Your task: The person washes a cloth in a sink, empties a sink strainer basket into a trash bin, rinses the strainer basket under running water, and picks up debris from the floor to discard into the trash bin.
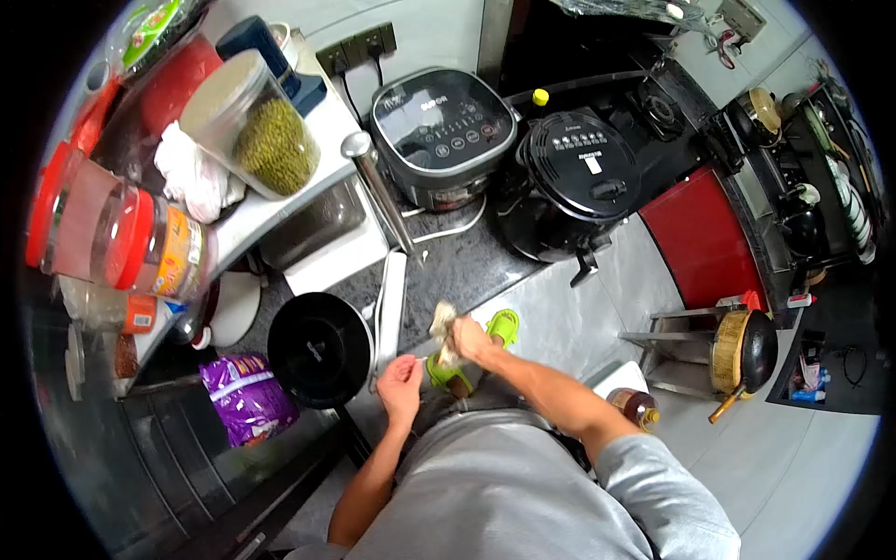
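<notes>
My right hand [474, 340] is closed around a crumpled beige cloth [443, 329], held above the floor just off the counter's front edge. My left hand [400, 385] is to the left of it and lower, its fingers curled together in a pinch; whatever may be between them is too small to make out. Nearest to the left hand is a black frying pan [317, 350] on the counter. A long white strip-shaped object [391, 303] lies between the pan and the cloth.
A rice cooker [443, 131] and a black air-fryer-like appliance [579, 177] stand at the back of the counter [467, 271]. Left are a purple bag [247, 397] and a shelf with a jar of green beans [271, 149]. A metal stool [677, 350] stands right.
</notes>
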Demonstrator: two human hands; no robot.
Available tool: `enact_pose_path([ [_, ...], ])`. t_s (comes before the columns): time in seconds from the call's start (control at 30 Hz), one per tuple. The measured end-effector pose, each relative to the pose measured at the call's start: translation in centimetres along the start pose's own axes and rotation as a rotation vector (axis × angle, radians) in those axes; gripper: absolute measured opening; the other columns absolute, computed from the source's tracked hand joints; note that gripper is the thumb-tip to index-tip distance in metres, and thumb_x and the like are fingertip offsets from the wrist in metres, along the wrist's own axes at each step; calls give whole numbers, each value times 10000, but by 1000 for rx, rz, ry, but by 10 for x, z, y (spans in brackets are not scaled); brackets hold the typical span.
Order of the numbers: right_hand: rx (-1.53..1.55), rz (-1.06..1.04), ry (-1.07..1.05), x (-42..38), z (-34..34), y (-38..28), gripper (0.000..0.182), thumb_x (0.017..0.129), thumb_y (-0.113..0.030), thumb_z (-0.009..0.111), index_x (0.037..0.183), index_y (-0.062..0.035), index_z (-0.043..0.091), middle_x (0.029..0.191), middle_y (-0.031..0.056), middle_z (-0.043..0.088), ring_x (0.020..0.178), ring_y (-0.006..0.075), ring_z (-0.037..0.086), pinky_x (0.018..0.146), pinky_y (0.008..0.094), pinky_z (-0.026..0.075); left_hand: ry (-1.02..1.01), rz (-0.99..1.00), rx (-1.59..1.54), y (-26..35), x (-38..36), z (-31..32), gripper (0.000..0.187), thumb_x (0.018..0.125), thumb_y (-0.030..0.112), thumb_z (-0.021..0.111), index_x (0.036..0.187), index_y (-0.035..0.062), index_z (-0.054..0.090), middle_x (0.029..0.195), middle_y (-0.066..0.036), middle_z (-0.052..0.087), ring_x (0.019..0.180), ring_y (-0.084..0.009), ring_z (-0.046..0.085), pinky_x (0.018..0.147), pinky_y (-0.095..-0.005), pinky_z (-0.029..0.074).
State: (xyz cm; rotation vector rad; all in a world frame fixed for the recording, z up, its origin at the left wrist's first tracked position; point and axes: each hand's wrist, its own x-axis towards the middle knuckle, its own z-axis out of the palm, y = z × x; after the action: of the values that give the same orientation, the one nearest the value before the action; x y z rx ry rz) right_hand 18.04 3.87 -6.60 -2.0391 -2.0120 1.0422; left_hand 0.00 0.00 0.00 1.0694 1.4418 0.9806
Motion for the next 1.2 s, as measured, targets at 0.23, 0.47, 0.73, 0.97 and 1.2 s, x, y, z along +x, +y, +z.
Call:
enact_pose_path([
  [0.23, 1773, 118, 100, -105, -92, 7, 325, 786, -46, 516, 1104, 12, 556, 891, 100, 635, 706, 184, 619, 629, 297, 526, -205, -22, -224, 66, 11, 34, 175, 769, -26, 631, 935, -42, 577, 825, -83, 623, 719, -114, 588, 636, -232, 494],
  [0.47, 2371, -14, 151, -229, -134, 80, 347, 832, -187, 556, 1124, -5, 511, 928, 109, 609, 775, 225, 618, 693, 397, 528, -559, -321, -465, 129, -38, 134, 200, 802, -3, 599, 990, -39, 542, 853, -81, 608, 717, -117, 567, 657, -221, 463],
  [0.73, 2468, 183, 638, -337, -150, 175, 263, 860, -222, 486, 1053, -54, 546, 975, 113, 604, 874, 257, 601, 781, 454, 499, -877, -499, -381, 168, -122, 280, 150, 818, 22, 591, 964, 2, 568, 811, -59, 609, 705, -109, 580, 659, -214, 481],
  [0.97, 2669, -304, 766, -272, -182, 325, 266, 882, -227, 441, 1059, -56, 542, 964, 113, 606, 844, 284, 616, 761, 464, 509, -962, -259, -80, 168, -79, 460, 157, 808, 36, 611, 957, 0, 580, 816, -52, 606, 713, -120, 585, 663, -213, 490],
  [1.2, 2582, 41, 974, -345, -185, 389, 280, 898, -243, 451, 1085, -51, 533, 955, 107, 611, 796, 248, 625, 721, 419, 525, -898, -491, -148, 151, -115, 553, 149, 810, 3, 589, 957, -19, 582, 837, -78, 615, 716, -139, 593, 661, -228, 505],
])
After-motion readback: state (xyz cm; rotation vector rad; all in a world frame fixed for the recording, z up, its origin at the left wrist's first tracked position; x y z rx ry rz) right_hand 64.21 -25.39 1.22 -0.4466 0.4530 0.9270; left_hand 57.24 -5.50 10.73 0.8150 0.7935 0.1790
